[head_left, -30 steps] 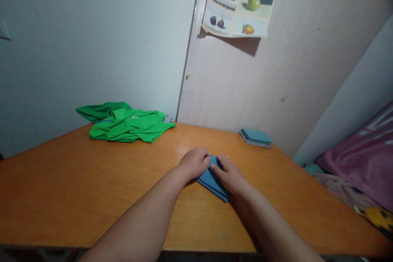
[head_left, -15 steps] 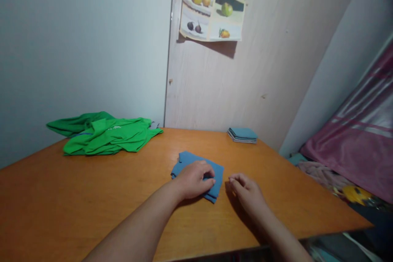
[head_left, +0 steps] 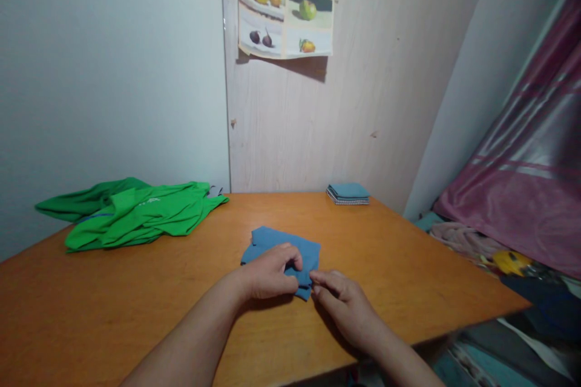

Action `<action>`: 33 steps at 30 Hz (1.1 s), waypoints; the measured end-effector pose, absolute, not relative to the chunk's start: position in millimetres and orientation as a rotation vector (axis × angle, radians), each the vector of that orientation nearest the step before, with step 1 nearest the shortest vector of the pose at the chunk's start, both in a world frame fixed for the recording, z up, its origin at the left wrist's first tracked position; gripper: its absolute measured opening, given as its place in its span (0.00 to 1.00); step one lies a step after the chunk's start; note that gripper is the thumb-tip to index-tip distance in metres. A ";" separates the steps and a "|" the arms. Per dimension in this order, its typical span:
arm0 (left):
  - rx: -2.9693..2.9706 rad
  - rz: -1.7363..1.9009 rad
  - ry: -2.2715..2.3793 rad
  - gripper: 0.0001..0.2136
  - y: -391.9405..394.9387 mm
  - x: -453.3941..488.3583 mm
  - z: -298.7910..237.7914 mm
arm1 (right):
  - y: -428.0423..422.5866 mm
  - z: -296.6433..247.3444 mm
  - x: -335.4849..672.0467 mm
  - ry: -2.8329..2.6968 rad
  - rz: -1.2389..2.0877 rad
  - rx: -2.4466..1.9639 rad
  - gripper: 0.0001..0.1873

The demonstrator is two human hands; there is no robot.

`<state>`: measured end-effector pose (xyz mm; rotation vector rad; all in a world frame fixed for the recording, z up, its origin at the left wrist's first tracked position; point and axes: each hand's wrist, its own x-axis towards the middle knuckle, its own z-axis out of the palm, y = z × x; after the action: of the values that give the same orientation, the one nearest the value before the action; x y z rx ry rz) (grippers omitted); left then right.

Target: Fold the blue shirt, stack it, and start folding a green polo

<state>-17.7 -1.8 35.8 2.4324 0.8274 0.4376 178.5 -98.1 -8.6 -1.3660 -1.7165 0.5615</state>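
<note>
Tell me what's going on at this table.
A person is handling a folded blue cloth on the table. The left grip rests on top of it; the right grip is at its right edge, though whether it pinches the cloth is unclear. Crumpled green clothing lies back left, and a small folded stack sits back right.

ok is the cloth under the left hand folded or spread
Folded: layered edges show on the blue cloth, near the right hand.
</note>
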 end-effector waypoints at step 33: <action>2.671 0.393 0.843 0.17 -13.3 -17.8 34.8 | -107.9 -3.7 153.9 -1.902 0.012 -1.792 0.07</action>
<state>-17.8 -13.3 34.8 2.6709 0.8429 0.3931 153.9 -107.9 -3.7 -1.7918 -1.9016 0.0117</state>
